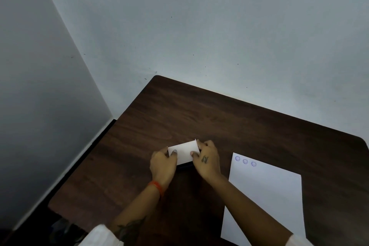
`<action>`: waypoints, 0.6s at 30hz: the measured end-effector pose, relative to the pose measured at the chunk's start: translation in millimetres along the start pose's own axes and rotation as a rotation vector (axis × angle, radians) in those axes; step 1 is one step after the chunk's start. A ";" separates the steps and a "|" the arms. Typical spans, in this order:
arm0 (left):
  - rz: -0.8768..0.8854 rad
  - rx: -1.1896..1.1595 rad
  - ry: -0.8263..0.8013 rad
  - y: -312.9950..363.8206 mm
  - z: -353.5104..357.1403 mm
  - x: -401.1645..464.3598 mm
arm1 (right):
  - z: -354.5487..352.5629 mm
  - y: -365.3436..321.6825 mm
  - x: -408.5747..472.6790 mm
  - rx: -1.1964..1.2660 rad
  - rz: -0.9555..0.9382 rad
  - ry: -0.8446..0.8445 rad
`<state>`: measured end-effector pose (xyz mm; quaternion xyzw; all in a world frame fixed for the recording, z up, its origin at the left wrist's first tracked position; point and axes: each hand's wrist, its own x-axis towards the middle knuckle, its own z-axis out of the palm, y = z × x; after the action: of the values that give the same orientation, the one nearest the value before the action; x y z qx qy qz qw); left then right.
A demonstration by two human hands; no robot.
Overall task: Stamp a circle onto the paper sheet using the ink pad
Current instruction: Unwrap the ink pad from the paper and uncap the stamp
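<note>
A small flat box with a white lid (pixel 183 153), likely the ink pad, lies on the dark wooden table (pixel 199 118). A dark base edge shows under its near side. My left hand (pixel 162 163) grips its left end and my right hand (pixel 206 159) grips its right end, thumbs resting on the lid. A white paper sheet (pixel 265 195) lies to the right, with three blue circle stamps (pixel 245 161) along its far edge. My right forearm crosses the sheet's near left corner. No stamp tool is visible.
The table stands in a room corner, with a pale wall behind it and another on the left. The table's left edge runs close to the left wall, with a dark gap beside it. White sleeves show at the bottom.
</note>
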<state>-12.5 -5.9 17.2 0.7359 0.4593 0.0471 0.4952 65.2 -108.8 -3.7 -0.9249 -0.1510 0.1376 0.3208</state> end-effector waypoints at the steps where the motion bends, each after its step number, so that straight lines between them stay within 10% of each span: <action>1: 0.008 -0.007 0.013 -4.3 -5.0 -2.5 | 2.2 -2.6 -3.7 0.013 -0.006 -0.001; 18: 0.080 0.179 -0.001 -68.1 -32.3 -45.9 | 35.0 5.3 -72.8 0.044 -0.053 -0.197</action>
<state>-98.6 -11.0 -1.4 0.7951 0.4317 0.0252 0.4253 -12.7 -120.2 -22.1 -0.8952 -0.2032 0.2226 0.3283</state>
